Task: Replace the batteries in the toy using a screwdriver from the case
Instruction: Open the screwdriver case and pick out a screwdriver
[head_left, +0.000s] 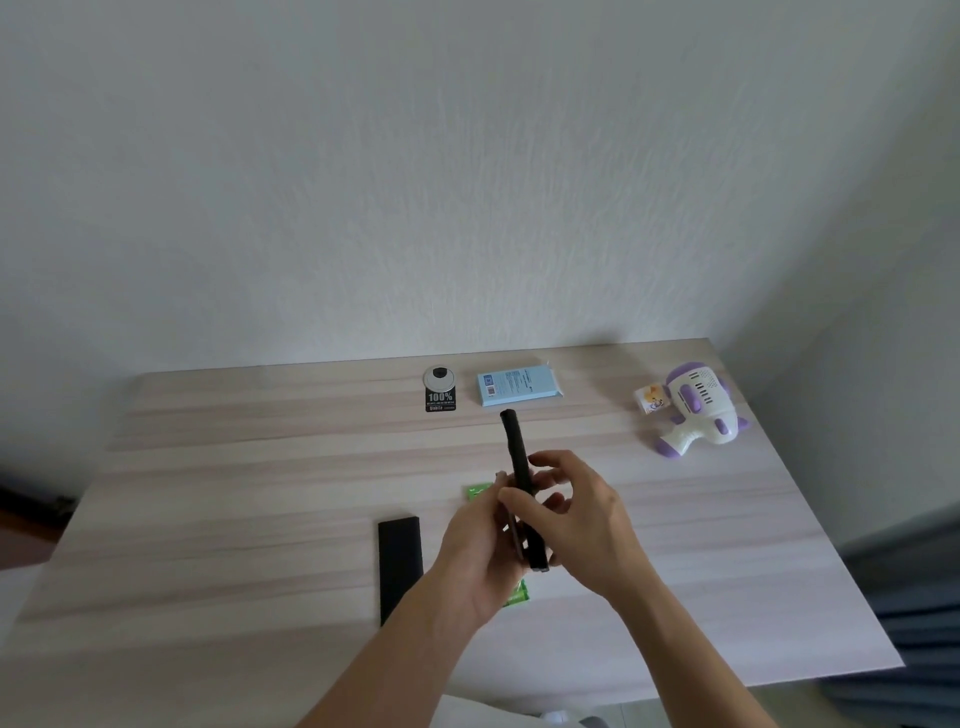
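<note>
Pale wood table (208, 519) meets a white wall. Left of the black case (519, 467), a flat black strip (400, 566) lies on the wood, and a round grey cap (439, 378) sits further back. The left hand (478, 551) curls round the case's lower end, holding it on edge above a green packet (479, 491). Behind the case lies a blue box (519, 384). The right hand (582, 514) pinches the case's right side. Far right of the case lies the purple-and-white toy (696, 410), untouched.

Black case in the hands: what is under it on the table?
A green packet lies under the case; only its far and near ends show. The left hand and the case cover its middle.
</note>
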